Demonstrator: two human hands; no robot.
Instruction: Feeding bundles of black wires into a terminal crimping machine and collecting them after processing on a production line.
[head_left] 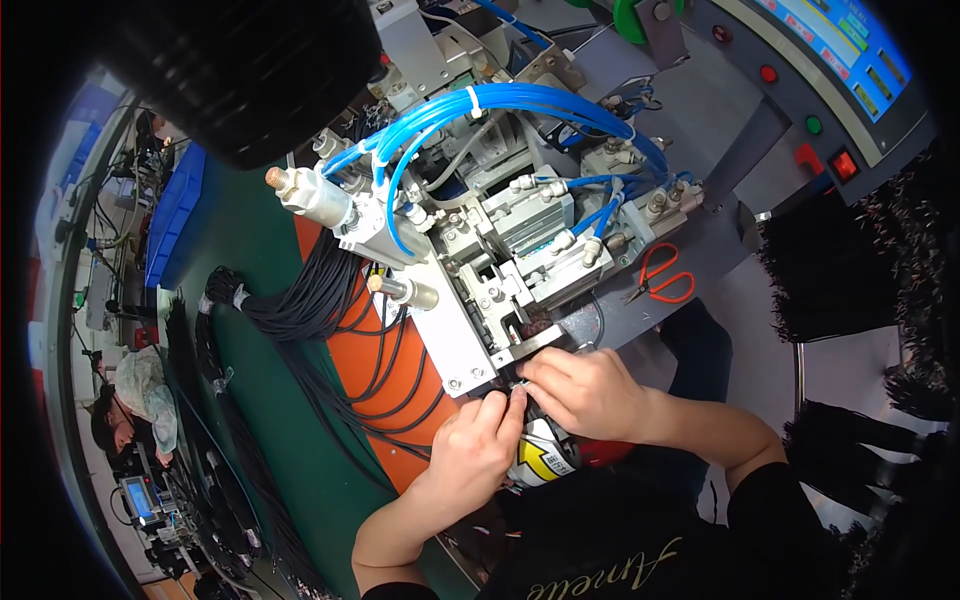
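At the near edge of a metal machine (455,335) with air cylinders, my two hands come together. My left hand (474,446) is closed, its thumb and fingertips pinched beside the machine's front plate. Closed as well, my right hand (588,392) pinches at the same spot, with its fingertips almost touching the left ones. Whatever lies between the fingers is too small and covered to name. Just below the hands is a white part with a yellow arrow label (541,460).
Black cables (300,310) spread over an orange mat (405,385) and green bench top (250,400) on the left. Red-handled scissors (668,280) lie right of the machine. Blue air hoses (500,100) arch above. A control screen (850,50) stands far right; cable bundles (835,280) hang below.
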